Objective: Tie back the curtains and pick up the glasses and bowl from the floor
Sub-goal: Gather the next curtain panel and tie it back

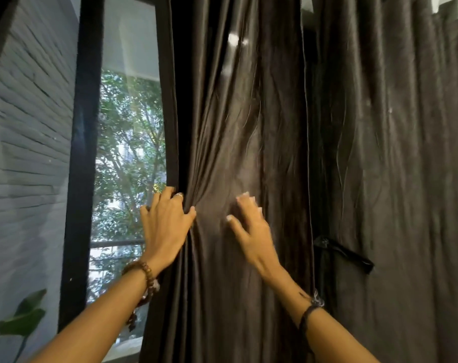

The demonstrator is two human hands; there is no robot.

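A dark grey satin curtain (235,127) hangs in front of me, pulled partly off the window. My left hand (165,221) grips the curtain's left edge, with fingers round the back and the thumb pinching a fold at the front. My right hand (251,224) lies against the front of the same curtain with its fingers spread and slightly bent. A second dark curtain (385,153) hangs to the right. A dark tie-back strap (345,251) hangs on it near the seam. No glasses, bowl or floor show in this view.
The uncovered window pane (128,153) with a black frame (83,166) is at the left, with trees and a railing outside. A grey brick wall (26,140) stands further left. A green plant leaf (23,315) pokes up at the lower left.
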